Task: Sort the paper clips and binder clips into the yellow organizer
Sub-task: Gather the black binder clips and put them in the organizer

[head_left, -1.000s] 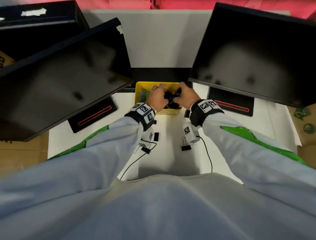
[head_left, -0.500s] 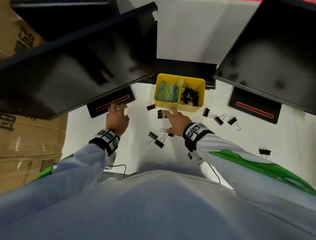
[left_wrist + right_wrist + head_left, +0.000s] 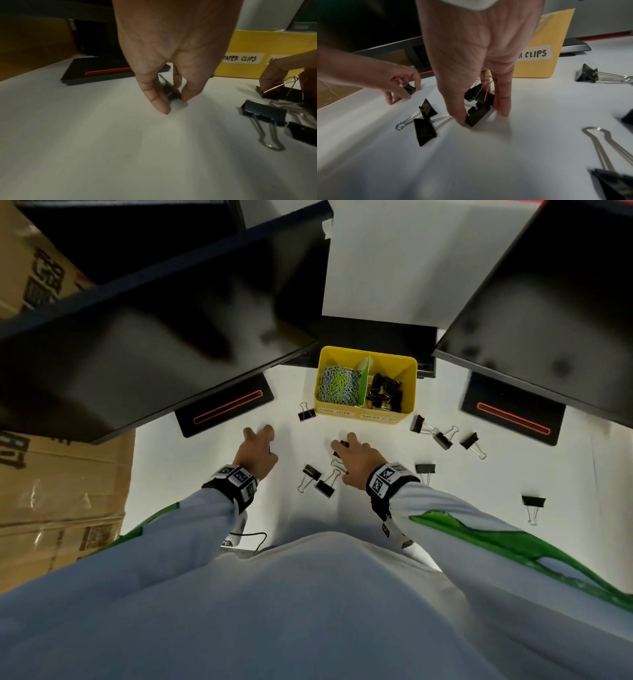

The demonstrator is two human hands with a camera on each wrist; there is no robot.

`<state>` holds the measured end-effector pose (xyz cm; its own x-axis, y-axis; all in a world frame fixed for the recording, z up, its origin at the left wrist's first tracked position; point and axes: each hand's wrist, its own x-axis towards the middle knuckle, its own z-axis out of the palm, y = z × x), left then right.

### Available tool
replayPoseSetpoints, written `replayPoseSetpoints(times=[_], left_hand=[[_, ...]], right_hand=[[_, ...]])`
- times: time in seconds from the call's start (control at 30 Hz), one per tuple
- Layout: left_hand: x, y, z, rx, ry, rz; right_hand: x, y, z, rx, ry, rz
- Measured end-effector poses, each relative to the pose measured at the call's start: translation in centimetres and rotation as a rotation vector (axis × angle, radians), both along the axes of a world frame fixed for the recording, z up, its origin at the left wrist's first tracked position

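Note:
The yellow organizer (image 3: pixel 409 386) stands on the white table between two monitors, with coloured paper clips (image 3: pixel 337 386) in its left compartment and black binder clips (image 3: pixel 383 395) in its right one. My left hand (image 3: pixel 258 448) (image 3: pixel 174 104) is down on the table, left of the organizer. It pinches a small black binder clip (image 3: pixel 171 92) between thumb and fingers. My right hand (image 3: pixel 356 457) (image 3: pixel 482 117) is just in front of the organizer. It grips two black binder clips (image 3: pixel 479 112) that lie together on the table.
More loose binder clips lie on the table: two (image 3: pixel 318 481) between my hands, one (image 3: pixel 306 414) by the organizer's left corner, several (image 3: pixel 443 438) to the right. Monitor screens (image 3: pixel 154 337) overhang both sides, with their bases (image 3: pixel 226 409) beneath. Cardboard boxes (image 3: pixel 51 491) stand at the left.
Both hands have left the organizer and come down to the table. The left hand moved right and closed on a small clip. The right hand closed on clips in front of the organizer.

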<state>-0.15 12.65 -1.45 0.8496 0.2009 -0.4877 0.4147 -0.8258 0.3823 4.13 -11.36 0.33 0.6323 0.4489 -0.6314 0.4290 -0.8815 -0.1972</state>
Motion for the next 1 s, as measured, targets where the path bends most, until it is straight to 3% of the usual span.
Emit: replayPoseSetpoints(times=[0.37,0.47,0.67,0.83,1.0], left_hand=[[8.4,-4.4,1.0,0.044,-0.065,-0.130],[8.3,-5.1,0.0,0.093,0.024,-0.255],[5.8,-5.4,-1.0,0.120,0.012,-0.351],[3.6,-5.5,0.1,0.035,-0.055,-0.288],[3.3,-7.3,3.8,-0.150,-0.158,-0.166]], right_hand=[[-1.0,-1.6,1.1,0.011,-0.060,-0.040],[-1.7,-2.0,1.0,-0.046,-0.037,-0.051],[-1.4,-3.8,0.2,-0.062,0.024,-0.139],[-0.7,-5.0,0.3,0.017,-0.037,-0.173],[-0.6,-5.6,0.0,-0.021,-0.030,-0.191]])
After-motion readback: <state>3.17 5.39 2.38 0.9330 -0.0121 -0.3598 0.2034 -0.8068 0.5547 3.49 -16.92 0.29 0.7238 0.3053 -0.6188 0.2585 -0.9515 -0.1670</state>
